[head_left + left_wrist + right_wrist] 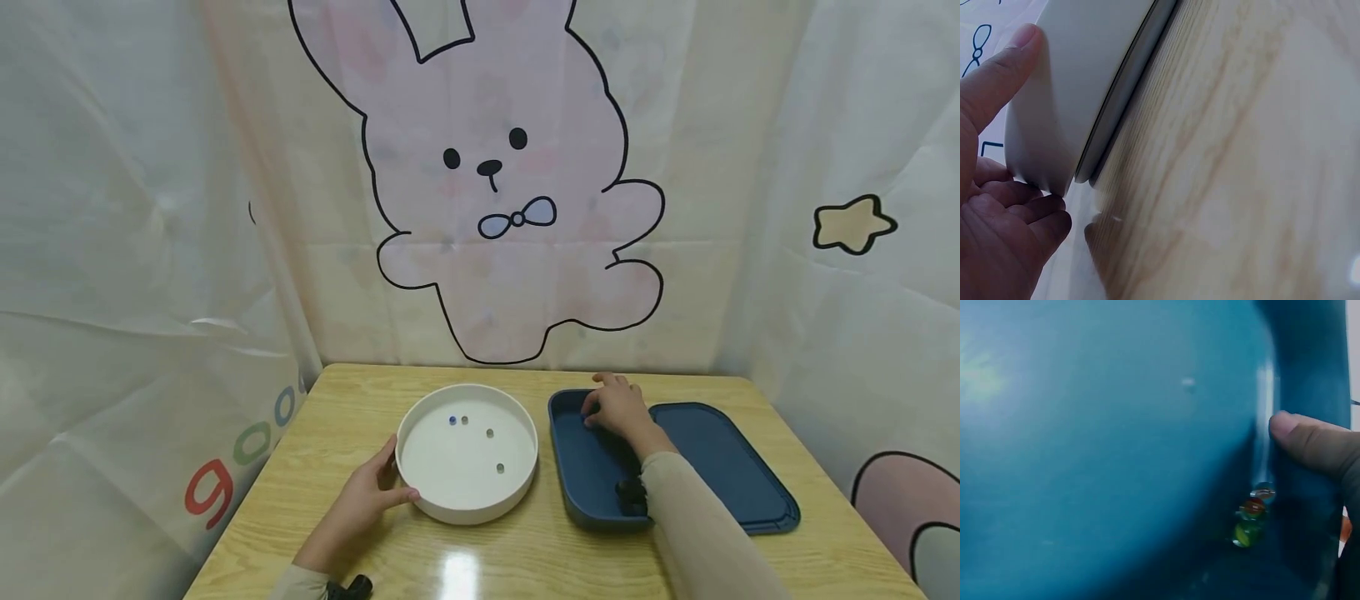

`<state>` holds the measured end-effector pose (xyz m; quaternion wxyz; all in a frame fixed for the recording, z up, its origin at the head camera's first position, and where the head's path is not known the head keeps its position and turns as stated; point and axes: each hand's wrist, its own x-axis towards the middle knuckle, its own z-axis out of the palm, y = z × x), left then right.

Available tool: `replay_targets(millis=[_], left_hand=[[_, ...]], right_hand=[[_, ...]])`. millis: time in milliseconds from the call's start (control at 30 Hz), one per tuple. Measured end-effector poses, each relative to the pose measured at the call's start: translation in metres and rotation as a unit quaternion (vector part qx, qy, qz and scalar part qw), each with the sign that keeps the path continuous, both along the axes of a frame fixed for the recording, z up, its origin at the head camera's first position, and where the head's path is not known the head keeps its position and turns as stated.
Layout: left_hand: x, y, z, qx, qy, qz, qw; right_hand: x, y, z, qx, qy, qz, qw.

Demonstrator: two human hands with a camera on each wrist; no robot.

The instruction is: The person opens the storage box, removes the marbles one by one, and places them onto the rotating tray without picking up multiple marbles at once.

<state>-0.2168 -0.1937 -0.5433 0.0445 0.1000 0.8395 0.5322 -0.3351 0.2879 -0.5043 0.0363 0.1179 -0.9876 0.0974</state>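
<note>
My left hand (358, 497) holds the side of a round white dish (450, 471). In the left wrist view its thumb lies along the outer wall while the other fingers curl at the lower edge. Several small glass marbles (490, 433) sit apart on the dish floor, one of them blue. Over to the right, my right hand (621, 408) grips the far wall of a dark blue rectangular box (581, 471). The thumb is on the inside, the other fingers beyond the rim. Glass marbles (1252, 509) with red and green-yellow swirls cluster by that wall in the right wrist view.
A flat blue lid (723, 462) lies on the wooden table (465, 550) at the right of the box, partly behind the right forearm. Behind the table hangs a curtain (697, 208) printed with a large rabbit. Similar cloth closes off both sides.
</note>
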Motion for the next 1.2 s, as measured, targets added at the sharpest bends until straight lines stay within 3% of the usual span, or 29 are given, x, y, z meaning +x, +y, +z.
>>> replay_targets(millis=[167, 433, 600, 833, 1200], left_hand=[[0.002, 0.0, -0.001, -0.004, 0.001, 0.002, 1.0], [0.006, 0.0, -0.001, -0.005, 0.0, 0.003, 1.0], [0.005, -0.001, -0.002, -0.007, 0.002, 0.004, 1.0], [0.002, -0.001, -0.002, -0.013, 0.003, 0.006, 0.9999], [0.002, -0.001, 0.0, -0.023, 0.004, 0.008, 0.9997]], right_hand=[[0.001, 0.004, 0.007, -0.047, 0.027, 0.016, 0.998], [0.011, 0.001, 0.037, -0.134, 0.078, 0.038, 0.987], [0.014, -0.009, 0.05, -0.187, 0.067, 0.061, 0.978], [0.016, -0.031, 0.063, -0.202, 0.039, 0.092, 0.974], [0.026, -0.078, 0.077, -0.217, -0.041, 0.069, 0.973]])
